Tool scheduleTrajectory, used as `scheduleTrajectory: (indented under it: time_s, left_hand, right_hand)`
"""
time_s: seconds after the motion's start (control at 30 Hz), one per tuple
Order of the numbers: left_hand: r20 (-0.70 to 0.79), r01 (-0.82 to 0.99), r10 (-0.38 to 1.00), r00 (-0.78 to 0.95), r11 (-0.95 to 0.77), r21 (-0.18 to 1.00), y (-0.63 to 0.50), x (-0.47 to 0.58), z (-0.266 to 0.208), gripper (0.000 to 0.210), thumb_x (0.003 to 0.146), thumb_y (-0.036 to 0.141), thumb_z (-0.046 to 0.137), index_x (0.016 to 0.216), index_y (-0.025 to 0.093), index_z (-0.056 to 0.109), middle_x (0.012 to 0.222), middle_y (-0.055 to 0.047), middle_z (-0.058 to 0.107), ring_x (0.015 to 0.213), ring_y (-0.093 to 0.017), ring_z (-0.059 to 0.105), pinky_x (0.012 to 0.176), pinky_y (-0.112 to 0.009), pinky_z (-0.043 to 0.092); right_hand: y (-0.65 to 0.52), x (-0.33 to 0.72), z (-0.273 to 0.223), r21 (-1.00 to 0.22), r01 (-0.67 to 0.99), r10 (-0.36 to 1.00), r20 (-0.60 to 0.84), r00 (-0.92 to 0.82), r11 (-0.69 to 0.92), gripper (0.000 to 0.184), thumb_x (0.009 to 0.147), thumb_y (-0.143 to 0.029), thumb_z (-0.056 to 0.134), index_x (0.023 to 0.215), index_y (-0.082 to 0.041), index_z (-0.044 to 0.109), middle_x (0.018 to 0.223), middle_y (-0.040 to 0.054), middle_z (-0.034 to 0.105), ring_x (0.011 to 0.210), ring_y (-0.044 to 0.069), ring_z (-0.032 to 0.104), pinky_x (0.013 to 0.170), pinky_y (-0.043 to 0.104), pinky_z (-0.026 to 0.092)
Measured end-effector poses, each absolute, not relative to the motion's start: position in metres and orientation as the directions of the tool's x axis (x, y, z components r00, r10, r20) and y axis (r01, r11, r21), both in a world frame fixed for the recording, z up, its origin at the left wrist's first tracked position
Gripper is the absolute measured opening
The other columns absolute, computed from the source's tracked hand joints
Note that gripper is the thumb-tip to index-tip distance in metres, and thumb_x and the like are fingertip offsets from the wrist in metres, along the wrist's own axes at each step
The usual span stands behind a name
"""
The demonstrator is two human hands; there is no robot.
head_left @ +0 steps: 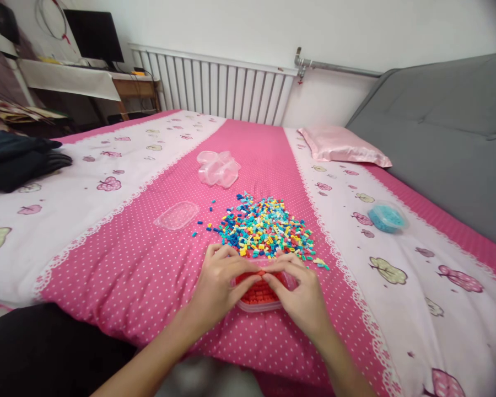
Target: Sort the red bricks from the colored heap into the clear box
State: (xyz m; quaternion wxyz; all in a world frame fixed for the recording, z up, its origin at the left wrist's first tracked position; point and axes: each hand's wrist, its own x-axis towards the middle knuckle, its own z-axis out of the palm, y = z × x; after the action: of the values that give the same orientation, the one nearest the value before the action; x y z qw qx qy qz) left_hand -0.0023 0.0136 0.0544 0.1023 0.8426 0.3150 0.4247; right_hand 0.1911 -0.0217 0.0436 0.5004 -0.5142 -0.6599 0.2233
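Note:
My left hand (227, 273) and my right hand (295, 281) meet above a clear plastic container (259, 307) near the bed's front edge. Thumb and forefinger of each hand pinch a small red building brick (262, 272) between them. Red bricks (258, 293) in tidy rows fill the part of the container that shows; the hands hide the rest. Just beyond my fingers spreads a pile of small building bricks (268, 226) in blue, teal, yellow, white and red.
A clear lid (177, 215) lies left of the pile, with stacked clear containers (218, 168) behind. To the right sits a container of light-blue pieces (387, 216). A pink pillow (343, 146) rests by the grey headboard (446, 121). Dark clothing (20, 160) lies at far left.

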Motion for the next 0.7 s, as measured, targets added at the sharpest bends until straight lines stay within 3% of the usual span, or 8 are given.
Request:
scheduleTrajectory:
  time_s: [0.23, 0.4, 0.57, 0.7]
  left_hand:
    - [0.642, 0.472, 0.637, 0.426, -0.762, 0.443, 0.012, -0.001, 0.054, 0.002, 0.092, 0.025, 0.073, 0.093, 0.026, 0.074, 0.081, 0.004, 0.075, 0.083, -0.018, 0.060, 0.089, -0.039, 0.034]
    - [0.476, 0.531, 0.747, 0.464, -0.664, 0.526, 0.032, -0.017, 0.053, 0.041, 0.074, 0.036, 0.090, 0.112, 0.029, 0.074, 0.099, 0.001, 0.078, 0.096, -0.023, 0.066, 0.092, -0.041, 0.037]
    - [0.354, 0.524, 0.786, 0.507, -0.607, 0.597, 0.047, -0.036, 0.062, 0.012, 0.087, 0.037, 0.078, 0.095, 0.028, 0.078, 0.106, 0.001, 0.078, 0.104, -0.022, 0.068, 0.094, -0.039, 0.040]
    - [0.314, 0.578, 0.802, 0.507, -0.588, 0.566, 0.040, -0.032, 0.068, 0.012, 0.093, 0.037, 0.071, 0.090, 0.029, 0.078, 0.106, 0.001, 0.078, 0.104, -0.023, 0.067, 0.094, -0.041, 0.037]
  right_hand:
    - [-0.022, 0.190, 0.042, -0.809, 0.453, 0.902, 0.431, 0.021, 0.375, 0.007, 0.088, -0.022, 0.071, 0.086, -0.025, 0.078, 0.089, 0.0039, 0.069, 0.089, 0.022, 0.066, 0.086, 0.039, 0.052]
    - [-0.016, 0.202, 0.046, -0.741, 0.549, 0.870, 0.491, 0.050, 0.387, 0.007, 0.088, -0.023, 0.072, 0.087, -0.026, 0.078, 0.090, 0.0040, 0.068, 0.094, 0.024, 0.061, 0.090, 0.042, 0.048]
    - [-0.015, 0.193, 0.040, -0.682, 0.672, 0.890, 0.450, 0.073, 0.290, 0.007, 0.082, -0.020, 0.079, 0.081, -0.027, 0.079, 0.090, 0.0044, 0.056, 0.095, 0.026, 0.053, 0.088, 0.043, 0.045]
    - [-0.018, 0.180, 0.037, -0.651, 0.729, 0.923, 0.378, 0.068, 0.213, 0.009, 0.080, -0.021, 0.082, 0.079, -0.029, 0.079, 0.088, 0.0030, 0.052, 0.093, 0.026, 0.051, 0.089, 0.045, 0.041]
